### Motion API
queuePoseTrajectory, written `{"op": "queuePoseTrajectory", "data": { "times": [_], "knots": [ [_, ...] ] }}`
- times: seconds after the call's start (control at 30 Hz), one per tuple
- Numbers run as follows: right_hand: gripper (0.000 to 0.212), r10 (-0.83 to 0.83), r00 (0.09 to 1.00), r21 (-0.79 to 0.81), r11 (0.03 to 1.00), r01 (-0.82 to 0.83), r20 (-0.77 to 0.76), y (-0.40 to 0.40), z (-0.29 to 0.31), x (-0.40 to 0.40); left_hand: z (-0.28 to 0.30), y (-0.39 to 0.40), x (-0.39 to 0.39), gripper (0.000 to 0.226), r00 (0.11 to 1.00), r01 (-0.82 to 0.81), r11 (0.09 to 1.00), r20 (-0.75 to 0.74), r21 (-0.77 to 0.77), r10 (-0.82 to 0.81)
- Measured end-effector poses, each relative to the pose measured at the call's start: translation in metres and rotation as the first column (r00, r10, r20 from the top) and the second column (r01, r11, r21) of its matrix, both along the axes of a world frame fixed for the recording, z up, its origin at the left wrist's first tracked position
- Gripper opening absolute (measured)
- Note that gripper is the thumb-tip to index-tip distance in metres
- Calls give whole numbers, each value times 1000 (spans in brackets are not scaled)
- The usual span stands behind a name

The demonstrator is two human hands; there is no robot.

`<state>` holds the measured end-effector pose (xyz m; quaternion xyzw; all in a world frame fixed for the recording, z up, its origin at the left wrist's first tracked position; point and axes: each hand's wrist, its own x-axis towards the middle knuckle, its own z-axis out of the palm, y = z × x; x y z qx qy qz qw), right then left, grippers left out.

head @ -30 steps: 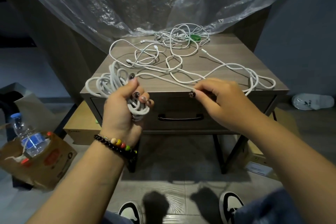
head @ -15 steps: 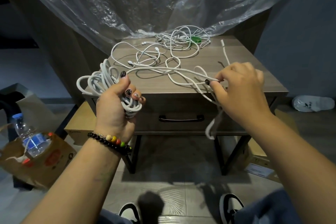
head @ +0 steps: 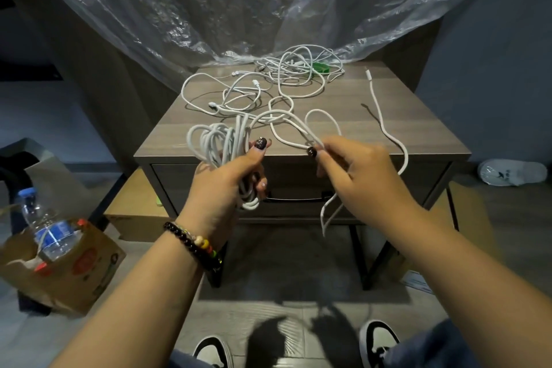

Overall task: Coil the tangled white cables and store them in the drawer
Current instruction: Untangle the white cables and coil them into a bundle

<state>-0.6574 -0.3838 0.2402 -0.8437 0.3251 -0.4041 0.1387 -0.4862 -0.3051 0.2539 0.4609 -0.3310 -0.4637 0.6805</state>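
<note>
My left hand (head: 230, 176) grips a bundle of coiled white cable (head: 215, 143) in front of the side table's near edge. My right hand (head: 358, 170) pinches a loop of the same white cable (head: 322, 117) just to the right, and a length hangs below it over the drawer front. The cable's free end with its plug (head: 369, 72) lies along the tabletop's right side. More tangled white cables (head: 286, 75) lie at the back of the wooden side table (head: 424, 129). The drawer (head: 430, 179) under the tabletop is closed, its dark handle partly hidden behind my hands.
A clear plastic sheet (head: 239, 3) hangs behind the table and touches its back edge. A small green object (head: 321, 66) sits among the far cables. On the floor, a cardboard box with a water bottle (head: 44, 227) stands at left and a white shoe (head: 510, 172) at right.
My two hands have come closer together. The right hand drew more cable toward the bundle, and the long loop that lay at the table's right edge now trails off it with its plug end on top.
</note>
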Motion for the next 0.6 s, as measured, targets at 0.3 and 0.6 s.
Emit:
{"op": "queuePoseTrajectory", "data": {
  "times": [0.3,0.6],
  "knots": [
    [28,3,963,-198,978,-59,-271,14,-12,12,5,4,1,36,974,204,977,88,59,-208],
    [26,69,968,-114,989,-99,-243,13,-19,14,5,2,0,9,946,230,972,223,45,-235]
  ]
}}
